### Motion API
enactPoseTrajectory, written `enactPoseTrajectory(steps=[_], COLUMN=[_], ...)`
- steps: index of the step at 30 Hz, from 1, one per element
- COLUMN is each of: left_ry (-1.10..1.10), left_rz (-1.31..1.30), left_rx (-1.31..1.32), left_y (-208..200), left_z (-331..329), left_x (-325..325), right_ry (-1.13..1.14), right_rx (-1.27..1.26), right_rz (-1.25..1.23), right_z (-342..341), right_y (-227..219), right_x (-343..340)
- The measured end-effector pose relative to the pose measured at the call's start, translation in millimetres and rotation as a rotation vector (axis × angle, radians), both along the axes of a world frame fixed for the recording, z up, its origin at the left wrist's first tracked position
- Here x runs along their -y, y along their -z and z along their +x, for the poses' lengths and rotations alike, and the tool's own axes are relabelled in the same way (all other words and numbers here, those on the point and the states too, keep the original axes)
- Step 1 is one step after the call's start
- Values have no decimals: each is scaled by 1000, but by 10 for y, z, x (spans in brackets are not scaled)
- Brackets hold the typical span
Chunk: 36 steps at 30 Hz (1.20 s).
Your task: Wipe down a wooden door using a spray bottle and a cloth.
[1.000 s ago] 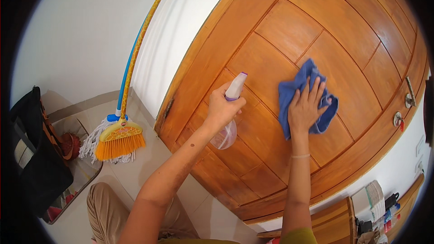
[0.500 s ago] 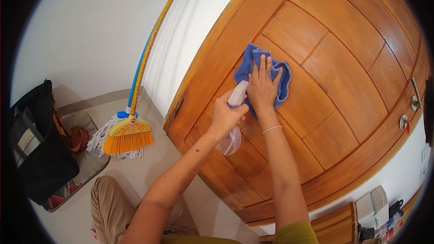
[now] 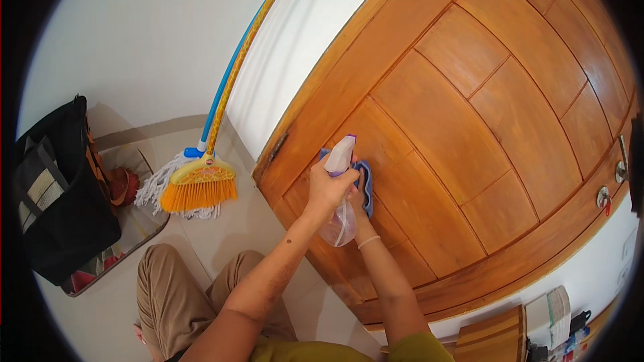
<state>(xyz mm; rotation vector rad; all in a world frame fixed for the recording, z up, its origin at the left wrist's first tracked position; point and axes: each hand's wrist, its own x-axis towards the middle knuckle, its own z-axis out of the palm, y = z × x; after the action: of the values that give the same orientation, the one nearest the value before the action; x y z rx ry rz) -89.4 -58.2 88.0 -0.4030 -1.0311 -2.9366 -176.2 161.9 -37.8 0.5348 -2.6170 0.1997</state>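
- Being gripped by the left hand point(image 3: 327, 191), the spray bottle point(image 3: 340, 156) is held in front of the door point(image 3: 433, 107), its long axis set nearly straight up the view and its white head tipped a little to the right.
- The left fingers are curled closed around the bottle's neck, just below the head; nothing else is seen in that grasp.
- The blue cloth point(image 3: 369, 196) is found beyond the bottle, against the door, on the side where the hinge point(image 3: 278, 145) is fitted; a folded strip is exposed just right of the bottle, and a small corner is shown to the left of its head.
- The right hand point(image 3: 359, 206) is placed at the cloth and is the nearer of the 2 hands to it; its fingers are mostly hidden by the left hand and the bottle, so how far they are spread cannot be told.
- The 2 hands are overlapped in this view, with the left in front; whether the bottle is touched by the right hand cannot be told.
- To the left, the broom point(image 3: 199, 188) and the mop point(image 3: 157, 181) are stood near the wall point(image 3: 147, 47), well apart from both hands.
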Motion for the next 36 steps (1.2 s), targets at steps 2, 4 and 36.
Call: enactPoseTrajectory(steps=[2, 4, 36], left_ry=[48, 57, 58], left_rz=[0, -20, 2], left_rx=[-3, 13, 47], left_y=[62, 148, 611], left_z=[77, 173, -162], left_x=[-57, 29, 65], right_ry=[-49, 298, 594], right_rx=[245, -309, -590], right_rz=[-434, 804, 586], right_z=[320, 818, -231], right_y=[237, 121, -646], right_x=[-234, -153, 742])
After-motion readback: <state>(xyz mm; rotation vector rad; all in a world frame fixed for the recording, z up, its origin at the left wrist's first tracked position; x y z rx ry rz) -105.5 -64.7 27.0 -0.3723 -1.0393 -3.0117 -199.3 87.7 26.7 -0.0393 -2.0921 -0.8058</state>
